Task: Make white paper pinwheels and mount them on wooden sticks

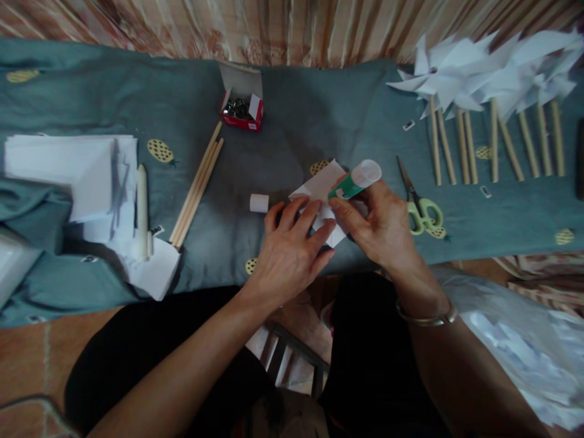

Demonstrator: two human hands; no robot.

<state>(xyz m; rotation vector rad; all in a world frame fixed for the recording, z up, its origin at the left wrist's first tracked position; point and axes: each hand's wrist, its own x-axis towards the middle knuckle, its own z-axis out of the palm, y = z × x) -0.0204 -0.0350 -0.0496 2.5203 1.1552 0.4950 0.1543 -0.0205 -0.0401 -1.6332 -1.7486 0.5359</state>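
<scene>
- Glue stick [354, 180] tilts in the right hand [382, 222], pinched between thumb and fingers close to its working end; gripped so low, I'd say, for steadier steering over the folded paper [314, 183].
- Left hand [292, 255] lies with fingers spread on that paper, pressing it to the counter [283, 143], probably so it won't skid.
- White cap [259, 203] rests just beside the left fingers, perhaps for easy reach.
- Scissors [424, 213] lie near the right hand, handles towards the person, handy for a quick grip.
- Paper pinwheels [483, 76] lie at the far right, well apart from the hands, likely to spare them creases; their heads overlap too much for me to count.
- Wooden sticks [196, 188] lie on the left, near a red box [241, 124] of shiny bits too small to make out.
- Hidden from me: the glue's tip, the right hand's lower fingers and much of the paper. A pale object [13, 261] is cut off at the left edge, and the plastic bag's [511, 340] contents blur.
</scene>
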